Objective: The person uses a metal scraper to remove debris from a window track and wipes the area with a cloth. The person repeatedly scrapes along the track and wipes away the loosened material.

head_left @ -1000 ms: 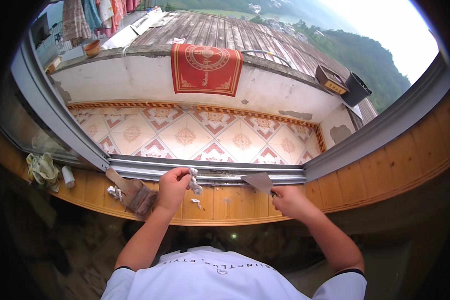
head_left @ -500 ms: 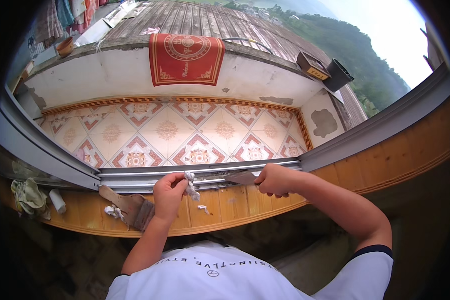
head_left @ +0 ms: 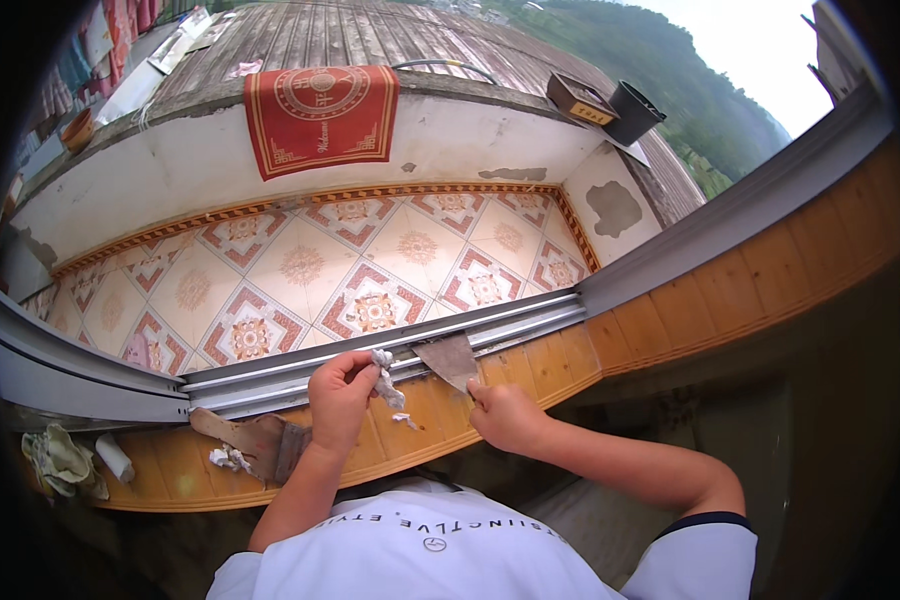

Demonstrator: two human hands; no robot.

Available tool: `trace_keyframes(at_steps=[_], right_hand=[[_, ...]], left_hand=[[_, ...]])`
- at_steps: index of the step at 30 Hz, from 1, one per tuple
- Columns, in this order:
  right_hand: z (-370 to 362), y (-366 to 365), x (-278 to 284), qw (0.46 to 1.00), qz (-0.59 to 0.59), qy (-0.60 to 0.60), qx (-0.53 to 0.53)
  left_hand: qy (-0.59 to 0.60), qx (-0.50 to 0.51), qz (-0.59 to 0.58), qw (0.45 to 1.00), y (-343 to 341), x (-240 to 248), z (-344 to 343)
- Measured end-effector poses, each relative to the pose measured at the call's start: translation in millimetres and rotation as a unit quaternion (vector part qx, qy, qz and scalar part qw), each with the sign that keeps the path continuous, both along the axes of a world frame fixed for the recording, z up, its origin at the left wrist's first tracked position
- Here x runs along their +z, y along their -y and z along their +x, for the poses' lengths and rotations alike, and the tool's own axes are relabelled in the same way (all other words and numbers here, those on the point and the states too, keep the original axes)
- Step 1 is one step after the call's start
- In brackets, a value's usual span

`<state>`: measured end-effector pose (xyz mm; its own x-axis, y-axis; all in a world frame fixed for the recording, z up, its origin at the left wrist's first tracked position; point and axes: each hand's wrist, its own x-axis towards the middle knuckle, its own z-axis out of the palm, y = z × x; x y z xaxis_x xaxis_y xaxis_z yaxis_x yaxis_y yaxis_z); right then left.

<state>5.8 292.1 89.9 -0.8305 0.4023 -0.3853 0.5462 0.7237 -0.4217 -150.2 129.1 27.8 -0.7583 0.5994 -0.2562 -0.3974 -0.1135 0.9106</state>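
Between the thumb and fingers of my left hand (head_left: 340,402) is a crumpled piece of whitish tissue (head_left: 384,378), held just above the wooden sill (head_left: 530,365). My right hand (head_left: 510,417) grips a putty knife (head_left: 450,360) by its handle, mostly hidden in the fist. Its broad grey blade reaches over the metal sliding-window track (head_left: 250,388); whether it touches the track I cannot tell. A small white scrap (head_left: 404,420) lies on the sill between my hands. Beside my left forearm rests a wide, wooden-handled brush (head_left: 255,440), with another crumpled white tissue (head_left: 232,459) against it.
Grey window frames (head_left: 90,352) flank the opening. At the sill's left end are a crumpled pale cloth (head_left: 65,462) and a white roll (head_left: 115,458). Past the track, a tiled balcony floor (head_left: 305,265) meets a low wall draped with a red mat (head_left: 320,120). A planter box (head_left: 580,98) and black bucket (head_left: 632,115) stand on the wall.
The view has turned slightly. My right hand has come back toward me and to the left, and the putty knife's blade now points away over the track. My left hand keeps the tissue.
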Motion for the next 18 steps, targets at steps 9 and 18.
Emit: trace_keyframes(at_steps=[9,18], right_hand=[[22,10,-29,0.995,0.024,-0.088,-0.031],[17,8,-2,0.999,-0.007,-0.034,-0.033]], left_hand=[[-0.093,-0.009,-0.038,0.995,-5,6,-2],[-0.113,0.0,-0.05,0.992,2,9,6]])
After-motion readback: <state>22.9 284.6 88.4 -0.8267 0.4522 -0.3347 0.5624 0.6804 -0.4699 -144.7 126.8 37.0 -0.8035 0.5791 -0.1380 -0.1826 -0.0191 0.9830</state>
